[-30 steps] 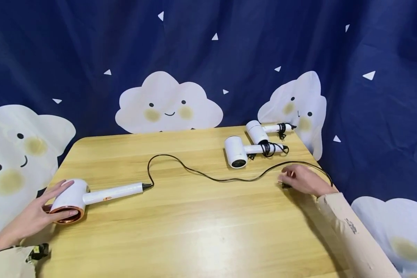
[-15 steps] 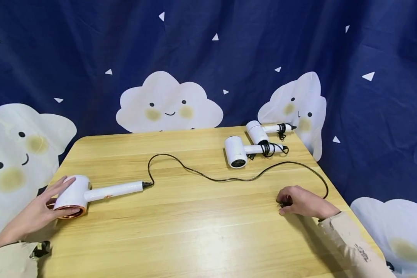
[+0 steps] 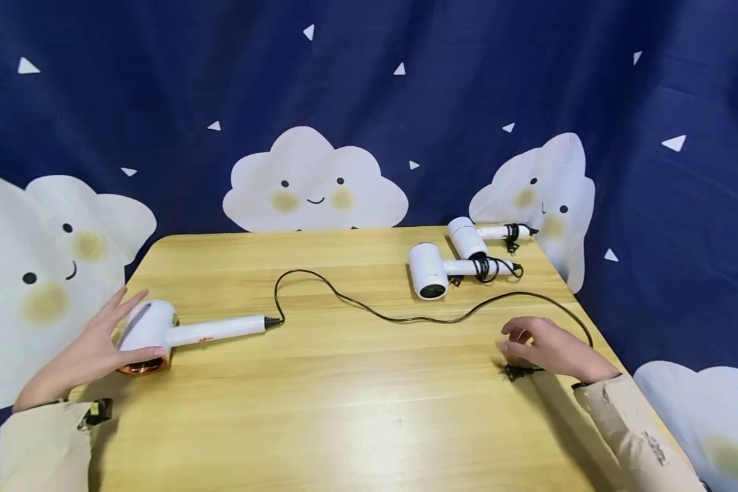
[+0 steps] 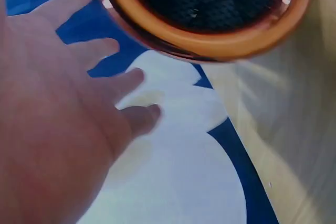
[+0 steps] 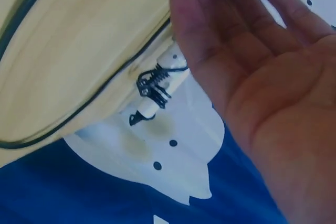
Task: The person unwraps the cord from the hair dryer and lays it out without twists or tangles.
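Note:
In the head view, a white hair dryer [image 3: 150,326] lies at the table's left side, its handle to the right and its copper-rimmed end facing the front. My left hand [image 3: 89,359] is at its head with fingers spread and straight, the thumb across the near side. In the left wrist view those fingers stand apart around the copper rim [image 4: 220,45]. The dryer's black cord [image 3: 406,319] winds across the table to the right. Its black plug [image 3: 515,372] rests on the wood just under my right hand [image 3: 553,350], whose loosely bent fingers hold nothing.
Two more white hair dryers, one nearer [image 3: 428,273] and one farther [image 3: 467,238], lie at the back right, black cords wrapped round their handles. A dark blue curtain [image 3: 357,61] with cloud prints hangs behind the wooden table [image 3: 320,417].
My right hand has come nearer with the plug and let it go onto the table. The left hand's fingers have straightened and spread at the dryer's head. The head view has shifted slightly.

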The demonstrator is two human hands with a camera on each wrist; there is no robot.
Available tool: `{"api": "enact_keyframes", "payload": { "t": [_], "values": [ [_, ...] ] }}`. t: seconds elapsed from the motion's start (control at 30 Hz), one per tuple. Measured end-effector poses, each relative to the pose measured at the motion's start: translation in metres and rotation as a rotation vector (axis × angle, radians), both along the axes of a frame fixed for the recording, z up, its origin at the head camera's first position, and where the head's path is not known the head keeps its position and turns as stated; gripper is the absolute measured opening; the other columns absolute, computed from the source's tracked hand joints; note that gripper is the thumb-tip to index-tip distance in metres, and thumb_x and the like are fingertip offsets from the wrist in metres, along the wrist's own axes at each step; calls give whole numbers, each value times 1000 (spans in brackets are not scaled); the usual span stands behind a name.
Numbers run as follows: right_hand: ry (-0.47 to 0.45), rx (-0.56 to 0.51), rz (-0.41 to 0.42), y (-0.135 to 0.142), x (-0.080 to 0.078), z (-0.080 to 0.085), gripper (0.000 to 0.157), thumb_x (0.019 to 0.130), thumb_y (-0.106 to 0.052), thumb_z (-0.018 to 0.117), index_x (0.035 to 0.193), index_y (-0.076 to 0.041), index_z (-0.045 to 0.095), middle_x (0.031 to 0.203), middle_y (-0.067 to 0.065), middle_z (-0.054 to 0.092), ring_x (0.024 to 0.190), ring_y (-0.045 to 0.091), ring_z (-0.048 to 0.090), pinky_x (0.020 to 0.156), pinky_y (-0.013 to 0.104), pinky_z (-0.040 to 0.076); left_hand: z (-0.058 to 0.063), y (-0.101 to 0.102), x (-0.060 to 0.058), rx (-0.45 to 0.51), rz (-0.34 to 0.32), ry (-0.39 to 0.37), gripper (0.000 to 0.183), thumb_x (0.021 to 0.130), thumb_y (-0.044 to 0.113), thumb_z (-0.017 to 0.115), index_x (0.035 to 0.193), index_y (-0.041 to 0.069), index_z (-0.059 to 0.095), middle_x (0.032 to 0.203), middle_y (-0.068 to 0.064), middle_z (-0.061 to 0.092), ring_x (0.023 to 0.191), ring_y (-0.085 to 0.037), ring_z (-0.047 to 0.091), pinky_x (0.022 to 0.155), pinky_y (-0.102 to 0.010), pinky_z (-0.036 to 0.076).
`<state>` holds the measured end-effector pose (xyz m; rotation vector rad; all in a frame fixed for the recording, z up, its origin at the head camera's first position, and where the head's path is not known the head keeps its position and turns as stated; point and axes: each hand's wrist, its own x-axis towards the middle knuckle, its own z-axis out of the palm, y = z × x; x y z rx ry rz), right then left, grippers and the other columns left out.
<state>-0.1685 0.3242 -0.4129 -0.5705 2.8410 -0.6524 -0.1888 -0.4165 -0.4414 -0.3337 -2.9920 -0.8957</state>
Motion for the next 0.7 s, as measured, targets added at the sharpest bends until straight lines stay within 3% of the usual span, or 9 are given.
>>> {"api": "enact_keyframes", "payload": {
  "t": [0.1,0.23,0.37,0.5,0.6,0.7],
  "values": [
    [-11,8,-30,2,-2,-3,30,94,-28,66,109,-1,68,94,4,70,84,12,64,71,28,52,-1,5,-3,-17,-23,-1,104,77,34,84,158,19,21,163,-25,-12,139,-67,2,94,-84,14],
    [59,29,-65,5,-10,-9,36,94,-25,68,114,4,66,111,21,68,94,31,66,80,44,55,-3,6,-2,-20,-38,-34,98,81,36,80,157,11,24,162,-31,-6,140,-65,10,95,-78,21],
    [84,78,-79,9,-18,-13,47,94,-25,67,124,9,58,125,30,59,114,46,57,94,57,48,-6,7,-10,-17,-51,-75,96,83,39,77,157,10,23,162,-31,-6,140,-63,13,96,-73,24],
    [34,96,-71,10,-21,-17,54,94,-30,66,130,10,54,130,33,54,122,50,50,99,61,43,-6,12,-27,-6,-79,-87,94,85,38,76,157,9,23,162,-31,-7,142,-62,11,99,-76,24],
    [25,86,-57,8,-24,-19,53,94,-30,67,128,9,55,128,30,57,120,48,53,98,59,44,-5,19,-44,-4,-101,-90,96,85,38,76,157,7,21,161,-33,-8,143,-62,7,101,-77,22],
    [33,71,-36,4,-26,-20,48,93,-28,68,125,8,58,122,26,62,113,42,58,93,55,48,-2,25,-60,-22,-80,-79,101,83,40,77,157,5,18,159,-36,-5,143,-61,7,103,-77,21]
  ]
}}
